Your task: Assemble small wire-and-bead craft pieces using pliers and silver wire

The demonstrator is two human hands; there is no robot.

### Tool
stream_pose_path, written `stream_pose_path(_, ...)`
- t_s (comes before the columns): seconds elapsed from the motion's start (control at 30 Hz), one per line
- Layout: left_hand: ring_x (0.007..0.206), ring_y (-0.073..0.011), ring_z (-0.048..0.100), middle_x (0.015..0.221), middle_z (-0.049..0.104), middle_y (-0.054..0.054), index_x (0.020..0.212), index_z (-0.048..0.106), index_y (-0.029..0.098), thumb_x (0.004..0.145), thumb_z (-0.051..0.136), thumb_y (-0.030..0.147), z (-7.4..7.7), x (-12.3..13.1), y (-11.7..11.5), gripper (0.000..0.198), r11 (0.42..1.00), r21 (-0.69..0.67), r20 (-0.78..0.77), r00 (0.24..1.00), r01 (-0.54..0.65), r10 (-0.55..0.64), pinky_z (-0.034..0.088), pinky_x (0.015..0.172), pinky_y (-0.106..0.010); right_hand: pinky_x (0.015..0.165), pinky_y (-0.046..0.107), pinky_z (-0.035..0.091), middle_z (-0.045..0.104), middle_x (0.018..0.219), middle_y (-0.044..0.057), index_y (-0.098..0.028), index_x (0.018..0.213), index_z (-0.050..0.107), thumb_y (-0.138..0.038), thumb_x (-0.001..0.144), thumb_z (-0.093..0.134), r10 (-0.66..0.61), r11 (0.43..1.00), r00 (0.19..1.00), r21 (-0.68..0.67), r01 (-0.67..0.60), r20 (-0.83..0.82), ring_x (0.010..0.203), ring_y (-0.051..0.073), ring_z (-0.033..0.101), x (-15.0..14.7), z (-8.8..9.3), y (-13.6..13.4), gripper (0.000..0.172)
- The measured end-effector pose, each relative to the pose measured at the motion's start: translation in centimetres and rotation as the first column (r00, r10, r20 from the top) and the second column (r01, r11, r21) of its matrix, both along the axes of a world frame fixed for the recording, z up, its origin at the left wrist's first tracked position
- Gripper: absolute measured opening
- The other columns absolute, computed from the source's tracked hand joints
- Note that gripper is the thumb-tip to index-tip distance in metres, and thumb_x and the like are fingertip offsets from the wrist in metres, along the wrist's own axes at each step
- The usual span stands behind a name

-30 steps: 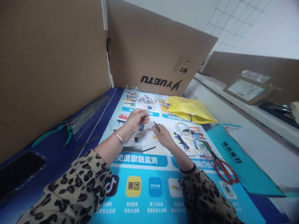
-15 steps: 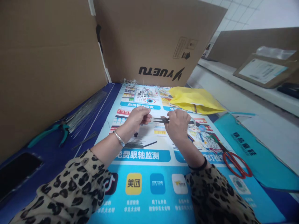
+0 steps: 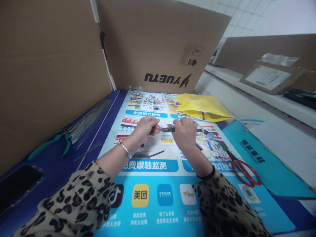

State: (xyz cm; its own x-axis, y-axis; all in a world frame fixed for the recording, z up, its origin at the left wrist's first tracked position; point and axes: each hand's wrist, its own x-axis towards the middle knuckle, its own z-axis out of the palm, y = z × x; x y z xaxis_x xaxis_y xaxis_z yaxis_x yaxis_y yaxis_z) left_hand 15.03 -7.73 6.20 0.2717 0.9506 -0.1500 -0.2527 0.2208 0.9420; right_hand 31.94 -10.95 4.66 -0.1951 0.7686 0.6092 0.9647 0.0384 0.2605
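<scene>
My right hand [image 3: 185, 131] is wrapped round a pair of needle-nose pliers [image 3: 166, 129], whose dark jaws point left and are closed. The jaw tips reach the fingertips of my left hand [image 3: 147, 127], which is closed in a pinch. Whatever it pinches is too small to make out. Below my left hand, a bunch of thin dark wires [image 3: 143, 152] lies on the printed poster [image 3: 160, 144]. Tangled wire pieces with coloured bits [image 3: 214, 144] lie to the right of my right hand.
Red-handled scissors [image 3: 246, 172] and a teal bag [image 3: 254, 154] lie at right, a yellow pouch [image 3: 203, 106] behind. At left are teal-handled pliers [image 3: 48, 146], straight wires [image 3: 87, 121] and a phone [image 3: 18, 186]. Cardboard walls [image 3: 158, 42] stand at the back and left.
The pliers' jaws, spread apart before, have come together at my left fingertips. My hands stay almost in place; the whole view has shifted slightly.
</scene>
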Motion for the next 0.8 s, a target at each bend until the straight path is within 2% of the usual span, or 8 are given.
stream_pose_path(0.17, 0.036, -0.0071, 0.048, 0.050, 0.056, 0.002, 0.064, 0.048, 0.016, 0.068, 0.066, 0.025, -0.05, 0.03, -0.12, 0.020, 1.000, 0.007, 0.003, 1.000, 0.004, -0.004, 0.033, 0.035, -0.017, 0.072, 0.038, 0.024, 0.050, 0.086, 0.012, -0.020, 0.085, 0.059, -0.042, 0.091, 0.028, -0.007, 0.999, 1.000, -0.040, 0.007, -0.011, 0.083, 0.026, 0.038, -0.11, 0.17, -0.11, 0.038)
stream_pose_path(0.57, 0.035, -0.0064, 0.046, 0.050, 0.053, 0.003, 0.063, 0.048, 0.016, 0.069, 0.063, 0.024, -0.42, 0.21, -0.02, 0.018, 1.000, -0.010, -0.025, 1.000, 0.003, -0.003, 0.031, 0.034, -0.017, 0.070, 0.037, 0.024, 0.050, 0.081, 0.012, -0.020, 0.082, 0.058, -0.044, 0.091, 0.028, 0.008, 1.000, 1.000, 0.008, -0.008, 0.010, 0.081, 0.025, 0.039, -0.25, 0.44, -0.29, 0.039)
stream_pose_path(0.8, 0.035, -0.0055, 0.045, 0.048, 0.050, 0.004, 0.061, 0.047, 0.016, 0.069, 0.063, 0.022, 0.01, 0.31, -0.42, 0.019, 1.000, 0.001, -0.030, 0.999, 0.024, -0.024, 0.030, 0.035, -0.017, 0.070, 0.037, 0.024, 0.052, 0.081, 0.011, -0.021, 0.086, 0.060, -0.042, 0.092, 0.025, -0.019, 0.998, 1.000, -0.059, 0.020, 0.009, 0.081, 0.026, 0.041, -0.12, 0.60, -0.35, 0.041)
